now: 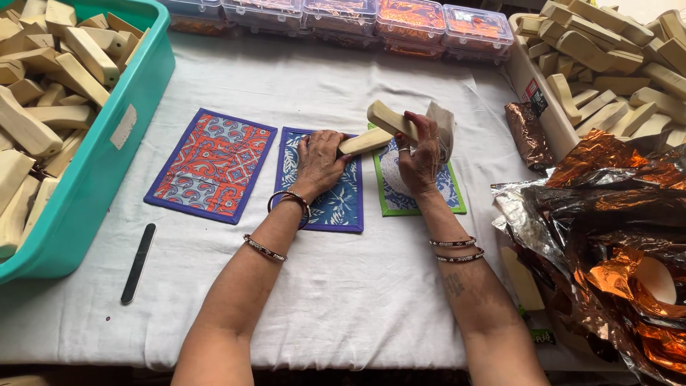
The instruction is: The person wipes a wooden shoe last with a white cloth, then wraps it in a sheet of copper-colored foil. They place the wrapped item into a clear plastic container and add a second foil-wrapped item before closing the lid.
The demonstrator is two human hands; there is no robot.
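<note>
Wooden block (364,141) lies pressed on the blue mat (336,204) under the left hand (319,159), fingers closed over it. The right hand (421,154) grips a second block (389,119) with a cloth (444,125). Looks like wiping; next needs steady rubbing along the wood.

Pale wood block (389,120), smooth & matt, above the blue cloth mat (336,204). Right of the mat: shiny crinkly foil (607,207). Left: glossy plastic tub (107,157).
</note>
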